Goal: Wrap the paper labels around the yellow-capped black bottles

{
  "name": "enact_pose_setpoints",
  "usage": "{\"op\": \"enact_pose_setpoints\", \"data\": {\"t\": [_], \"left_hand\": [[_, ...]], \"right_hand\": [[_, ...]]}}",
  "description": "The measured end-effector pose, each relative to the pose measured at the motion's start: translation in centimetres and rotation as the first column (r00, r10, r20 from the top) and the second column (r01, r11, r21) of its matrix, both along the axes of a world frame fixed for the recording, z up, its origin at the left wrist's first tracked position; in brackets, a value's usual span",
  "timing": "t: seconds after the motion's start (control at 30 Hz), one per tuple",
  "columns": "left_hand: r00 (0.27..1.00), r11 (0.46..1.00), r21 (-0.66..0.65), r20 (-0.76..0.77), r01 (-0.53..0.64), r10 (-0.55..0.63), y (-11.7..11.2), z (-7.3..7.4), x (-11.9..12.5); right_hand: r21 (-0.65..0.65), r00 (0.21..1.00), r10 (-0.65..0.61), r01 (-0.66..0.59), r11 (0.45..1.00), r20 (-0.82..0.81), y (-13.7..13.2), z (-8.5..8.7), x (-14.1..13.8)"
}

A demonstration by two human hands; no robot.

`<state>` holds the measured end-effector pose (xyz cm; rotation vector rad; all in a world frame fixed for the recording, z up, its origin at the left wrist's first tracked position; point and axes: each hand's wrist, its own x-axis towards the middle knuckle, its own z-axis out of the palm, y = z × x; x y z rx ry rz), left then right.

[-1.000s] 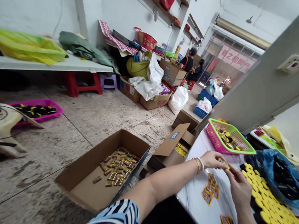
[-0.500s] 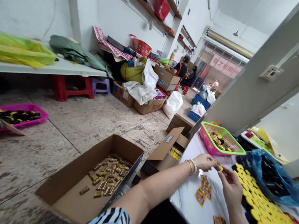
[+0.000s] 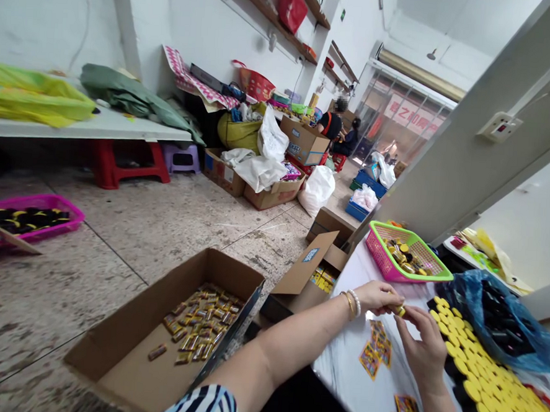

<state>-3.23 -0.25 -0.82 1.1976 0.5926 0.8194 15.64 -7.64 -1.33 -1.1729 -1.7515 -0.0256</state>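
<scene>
We log the left grip and right grip together, pinching a small gold-and-yellow piece over the white surface. Gold packets lie in the carton at lower centre; many yellow caps remain at lower right.

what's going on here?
A person is pinching a small gold piece between the left hand and right hand. Printed cards lie on the table nearby, beside rows of yellow caps, with a pink basket beyond. A cardboard box of small gold packs sits on the floor. Two people sit further back.
</scene>
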Motion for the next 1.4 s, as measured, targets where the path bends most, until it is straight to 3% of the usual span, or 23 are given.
{"op": "enact_pose_setpoints", "data": {"t": [0.13,0.23,0.43,0.53,0.57,0.63,0.8,0.97,1.03,1.17,1.3,1.4], "left_hand": [[0.998,0.988,0.141,0.041,-0.061,0.056,-0.2,-0.1,0.4],[0.997,0.987,0.143,0.008,-0.080,0.079,-0.1,-0.1,0.6],[0.997,0.995,0.072,0.016,0.071,-0.072,-0.3,-0.1,0.7],[0.997,0.997,-0.004,-0.026,0.073,-0.073,-0.3,-0.1,1.2],[0.996,0.997,-0.029,-0.038,0.078,-0.079,-0.2,-0.1,1.4],[0.995,0.993,-0.067,-0.035,0.093,-0.095,0.0,0.0,1.7],[0.969,0.974,-0.099,0.160,0.203,-0.186,0.4,0.2,2.1],[0.986,0.984,-0.077,0.049,0.160,-0.157,-0.1,0.2,2.6],[0.986,0.983,-0.104,0.080,0.151,-0.143,-0.2,0.1,3.0],[0.951,0.959,-0.123,0.214,0.254,-0.224,-0.2,0.0,3.3],[0.953,0.971,-0.075,0.221,0.226,-0.205,-0.2,-0.3,3.5],[0.956,0.967,-0.124,0.223,0.224,-0.193,-0.3,-0.3,3.7]], "right_hand": [[-0.245,0.937,-0.019,-0.072,0.967,-0.349,0.2,-0.7,-0.5],[-0.323,0.860,-0.016,-0.174,0.930,-0.510,0.7,-1.2,-0.8],[-0.277,0.854,0.070,-0.244,0.929,-0.516,0.5,0.1,-0.9],[-0.346,0.774,0.158,-0.443,0.827,-0.614,0.6,0.8,-0.4],[-0.351,0.758,0.150,-0.456,0.818,-0.635,0.8,0.7,-0.1],[-0.340,0.725,0.116,-0.450,0.826,-0.679,1.2,0.4,0.4],[-0.219,0.596,0.125,-0.470,0.855,-0.793,1.3,0.1,1.5],[-0.228,0.633,0.172,-0.500,0.835,-0.755,0.5,1.0,1.7],[-0.177,0.620,0.203,-0.495,0.851,-0.758,0.3,1.3,1.6],[-0.131,0.555,0.195,-0.492,0.861,-0.808,0.0,1.8,1.4],[-0.221,0.633,0.201,-0.522,0.824,-0.748,-0.2,1.8,1.7],[-0.190,0.655,0.230,-0.504,0.843,-0.720,-0.2,1.6,1.8]]}}
